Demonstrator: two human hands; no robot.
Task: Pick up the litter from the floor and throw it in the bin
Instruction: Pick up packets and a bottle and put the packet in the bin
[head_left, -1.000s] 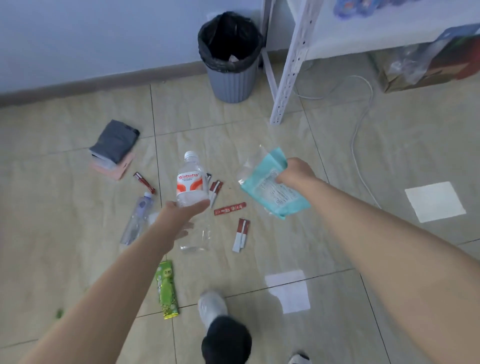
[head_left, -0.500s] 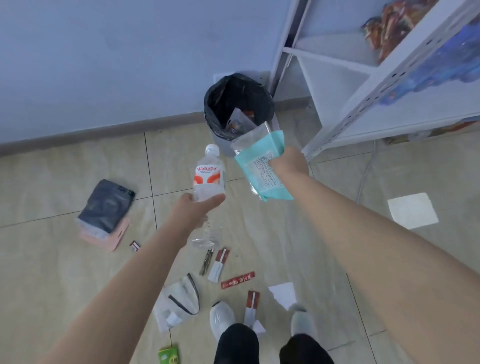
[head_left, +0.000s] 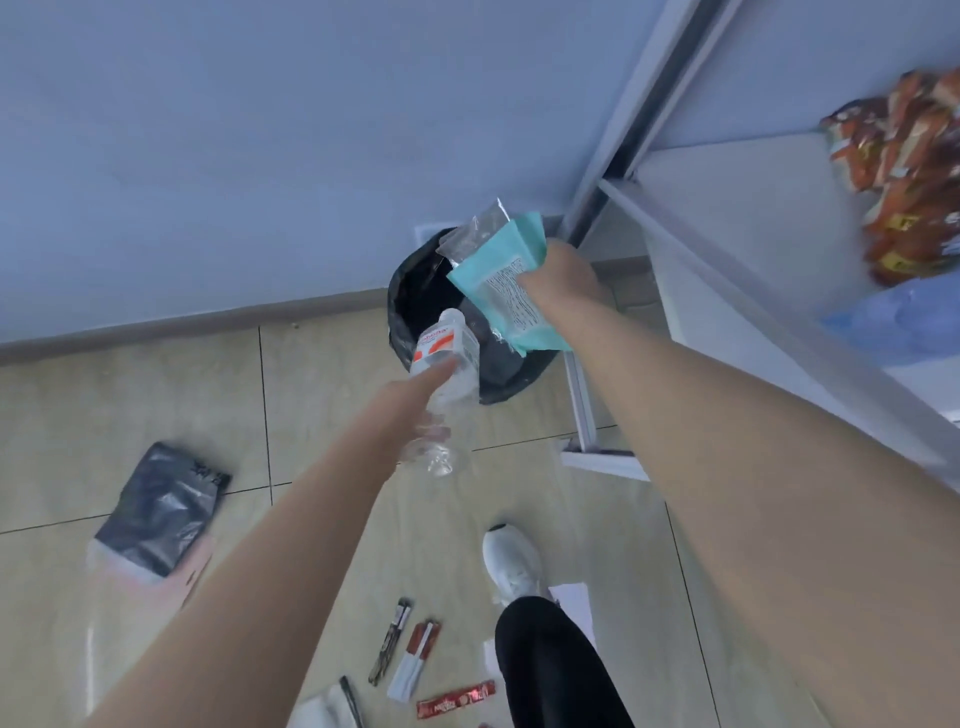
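Observation:
A bin (head_left: 415, 306) lined with a black bag stands against the blue wall. My left hand (head_left: 410, 395) grips a clear plastic bottle (head_left: 447, 353) with a red and white label, its cap tilted over the bin's near rim. My right hand (head_left: 561, 280) holds a teal packet (head_left: 498, 291) and a clear wrapper above the bin's opening. Small red and white sachets (head_left: 415, 660), a red wrapper (head_left: 457, 699) and a dark stick wrapper (head_left: 389, 642) lie on the tiled floor near my feet.
A white metal shelf rack (head_left: 675, 218) stands right of the bin, with snack bags (head_left: 904, 176) on it; its foot (head_left: 602, 460) rests on the floor. A dark grey bag on a pink packet (head_left: 161, 514) lies at left. My white shoe (head_left: 511, 564) is below the bin.
I have stepped closer to the bin. Both hands moved forward, so the bottle and the teal packet are now over the bin's opening instead of short of it.

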